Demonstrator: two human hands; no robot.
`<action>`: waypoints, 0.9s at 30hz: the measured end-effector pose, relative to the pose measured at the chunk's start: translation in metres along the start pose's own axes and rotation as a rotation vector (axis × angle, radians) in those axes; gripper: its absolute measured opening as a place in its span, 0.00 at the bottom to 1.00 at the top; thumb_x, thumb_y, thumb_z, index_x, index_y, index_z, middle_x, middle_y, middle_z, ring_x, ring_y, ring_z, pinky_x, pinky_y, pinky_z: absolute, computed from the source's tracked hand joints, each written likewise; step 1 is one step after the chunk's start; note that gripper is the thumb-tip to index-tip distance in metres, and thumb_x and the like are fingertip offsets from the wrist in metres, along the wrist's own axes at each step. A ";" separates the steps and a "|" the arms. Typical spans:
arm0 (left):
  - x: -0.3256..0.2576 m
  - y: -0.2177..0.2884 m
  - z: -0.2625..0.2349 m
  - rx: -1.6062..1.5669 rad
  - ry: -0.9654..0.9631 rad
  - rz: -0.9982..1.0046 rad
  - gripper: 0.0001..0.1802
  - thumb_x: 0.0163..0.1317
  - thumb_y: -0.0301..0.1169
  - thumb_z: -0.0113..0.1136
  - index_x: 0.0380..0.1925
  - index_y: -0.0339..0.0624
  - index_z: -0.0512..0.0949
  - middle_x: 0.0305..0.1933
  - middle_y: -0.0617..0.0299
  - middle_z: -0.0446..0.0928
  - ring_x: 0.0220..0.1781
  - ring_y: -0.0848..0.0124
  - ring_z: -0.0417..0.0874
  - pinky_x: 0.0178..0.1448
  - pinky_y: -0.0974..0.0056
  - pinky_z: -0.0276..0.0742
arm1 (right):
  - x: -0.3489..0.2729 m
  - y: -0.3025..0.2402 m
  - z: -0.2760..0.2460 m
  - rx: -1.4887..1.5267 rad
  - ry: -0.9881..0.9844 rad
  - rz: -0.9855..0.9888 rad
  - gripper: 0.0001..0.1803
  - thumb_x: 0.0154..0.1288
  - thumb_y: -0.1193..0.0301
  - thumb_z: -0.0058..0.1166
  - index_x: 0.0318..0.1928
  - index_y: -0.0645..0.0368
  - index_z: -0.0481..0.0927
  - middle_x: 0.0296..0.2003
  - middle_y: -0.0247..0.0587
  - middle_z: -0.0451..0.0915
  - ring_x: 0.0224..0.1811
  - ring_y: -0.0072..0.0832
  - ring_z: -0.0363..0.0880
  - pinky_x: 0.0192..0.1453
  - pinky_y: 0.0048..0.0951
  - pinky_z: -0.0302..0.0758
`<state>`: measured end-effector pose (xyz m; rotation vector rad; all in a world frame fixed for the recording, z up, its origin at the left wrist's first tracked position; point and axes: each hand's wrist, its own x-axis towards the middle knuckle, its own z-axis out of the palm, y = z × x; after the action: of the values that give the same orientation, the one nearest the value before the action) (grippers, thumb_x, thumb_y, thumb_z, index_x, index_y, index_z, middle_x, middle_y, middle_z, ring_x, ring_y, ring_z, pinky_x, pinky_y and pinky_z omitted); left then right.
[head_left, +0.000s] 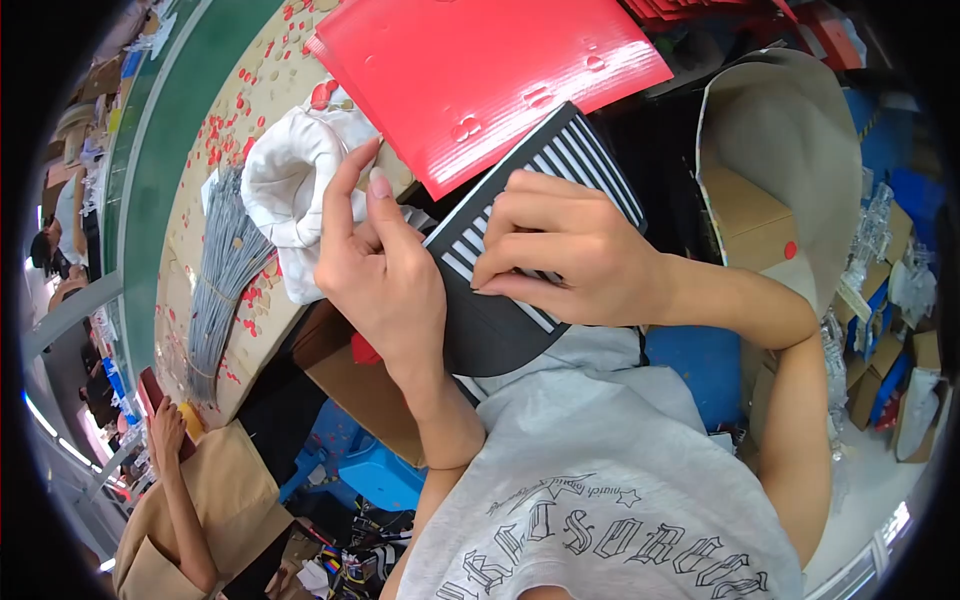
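My left hand (pixel 385 275) is raised with its thumb and index finger stretched out and apart, beside a rolled-down white cloth bag (pixel 290 165). Its other fingers are curled and partly hidden. My right hand (pixel 575 250) has its fingertips pinched together; whatever they hold is too small or hidden to name. Under it lies a flat black piece (pixel 490 335) with white stripes and a rounded near end, resting over my lap. A glossy red sheet (pixel 490 75) with small raised cutouts lies just beyond, on the work surface.
A bundle of grey wire ties (pixel 222 290) lies on the table (pixel 175 260) at left, among scattered red and tan bits. A tall open sack (pixel 780 130) with cardboard inside stands at right. Another person's hand (pixel 167 435) holds a dark red item at lower left.
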<state>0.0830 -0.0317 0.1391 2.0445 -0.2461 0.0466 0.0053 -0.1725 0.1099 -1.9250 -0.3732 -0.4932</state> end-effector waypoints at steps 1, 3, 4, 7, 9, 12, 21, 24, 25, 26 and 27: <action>0.000 0.000 0.002 0.014 0.011 0.000 0.12 0.74 0.24 0.52 0.53 0.36 0.80 0.14 0.75 0.64 0.16 0.88 0.58 0.21 0.71 0.46 | 0.001 0.001 0.000 0.020 -0.023 0.000 0.07 0.51 0.79 0.70 0.31 0.59 0.84 0.30 0.35 0.77 0.32 0.32 0.73 0.35 0.31 0.72; -0.001 -0.013 -0.006 0.083 -0.114 0.009 0.17 0.71 0.22 0.54 0.58 0.39 0.79 0.13 0.66 0.62 0.16 0.85 0.58 0.20 0.68 0.52 | 0.008 -0.004 -0.008 0.224 -0.074 0.052 0.07 0.51 0.80 0.70 0.31 0.60 0.84 0.31 0.35 0.78 0.34 0.32 0.75 0.37 0.31 0.73; -0.001 -0.019 -0.007 0.141 -0.182 0.028 0.18 0.71 0.22 0.54 0.60 0.40 0.78 0.12 0.62 0.62 0.16 0.83 0.59 0.20 0.67 0.55 | 0.015 -0.005 -0.017 0.225 -0.045 0.039 0.07 0.52 0.79 0.70 0.31 0.60 0.84 0.32 0.36 0.80 0.36 0.32 0.77 0.40 0.31 0.74; -0.005 -0.023 0.007 0.202 -0.338 0.175 0.25 0.69 0.21 0.54 0.66 0.41 0.72 0.13 0.47 0.68 0.13 0.60 0.72 0.23 0.57 0.68 | 0.048 0.009 -0.059 -0.072 -0.046 0.034 0.08 0.54 0.79 0.67 0.35 0.63 0.83 0.33 0.38 0.82 0.41 0.30 0.81 0.47 0.30 0.76; -0.006 -0.021 0.007 0.284 -0.394 0.098 0.24 0.68 0.24 0.56 0.65 0.37 0.72 0.15 0.45 0.72 0.16 0.50 0.77 0.25 0.52 0.71 | 0.073 0.034 -0.062 -0.170 -0.082 0.150 0.06 0.61 0.76 0.63 0.37 0.64 0.82 0.41 0.38 0.83 0.44 0.27 0.81 0.50 0.26 0.75; -0.014 -0.020 0.003 0.135 -0.512 0.179 0.22 0.66 0.26 0.60 0.61 0.42 0.77 0.18 0.43 0.74 0.18 0.50 0.79 0.26 0.52 0.72 | 0.104 0.051 -0.059 -0.082 -0.151 0.264 0.09 0.60 0.77 0.60 0.42 0.62 0.82 0.38 0.49 0.85 0.40 0.36 0.86 0.45 0.33 0.79; -0.020 -0.015 0.014 0.471 -0.444 0.276 0.33 0.68 0.30 0.60 0.72 0.42 0.64 0.12 0.50 0.70 0.14 0.54 0.75 0.24 0.52 0.72 | 0.106 0.083 -0.043 -0.275 -0.373 0.210 0.04 0.61 0.75 0.62 0.35 0.64 0.84 0.41 0.37 0.83 0.42 0.28 0.83 0.49 0.29 0.79; -0.017 -0.015 0.016 0.498 -0.438 0.259 0.32 0.68 0.31 0.59 0.72 0.42 0.65 0.13 0.49 0.72 0.15 0.51 0.77 0.24 0.50 0.72 | 0.108 0.087 -0.042 -0.238 -0.370 0.261 0.07 0.61 0.72 0.64 0.34 0.64 0.85 0.38 0.39 0.83 0.40 0.31 0.83 0.48 0.31 0.79; -0.016 -0.016 0.018 0.496 -0.424 0.269 0.32 0.67 0.30 0.59 0.71 0.42 0.65 0.13 0.50 0.72 0.15 0.52 0.77 0.24 0.50 0.73 | 0.109 0.088 -0.043 -0.195 -0.360 0.307 0.10 0.61 0.68 0.65 0.34 0.63 0.86 0.37 0.41 0.83 0.40 0.33 0.83 0.48 0.34 0.79; -0.015 -0.017 0.019 0.493 -0.421 0.273 0.32 0.67 0.30 0.59 0.71 0.42 0.65 0.13 0.50 0.72 0.15 0.52 0.77 0.24 0.50 0.73 | 0.109 0.089 -0.043 -0.201 -0.359 0.304 0.10 0.61 0.68 0.65 0.34 0.63 0.86 0.37 0.41 0.83 0.40 0.33 0.83 0.48 0.34 0.79; -0.015 -0.017 0.019 0.522 -0.421 0.277 0.31 0.67 0.30 0.58 0.70 0.43 0.67 0.13 0.50 0.72 0.15 0.53 0.77 0.24 0.51 0.73 | 0.109 0.089 -0.043 -0.221 -0.374 0.277 0.10 0.61 0.68 0.65 0.34 0.63 0.86 0.37 0.41 0.82 0.40 0.33 0.84 0.47 0.33 0.79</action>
<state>0.0707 -0.0383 0.1130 2.5096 -0.8537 -0.1673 0.1341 -0.2426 0.1091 -2.2455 -0.2911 0.0127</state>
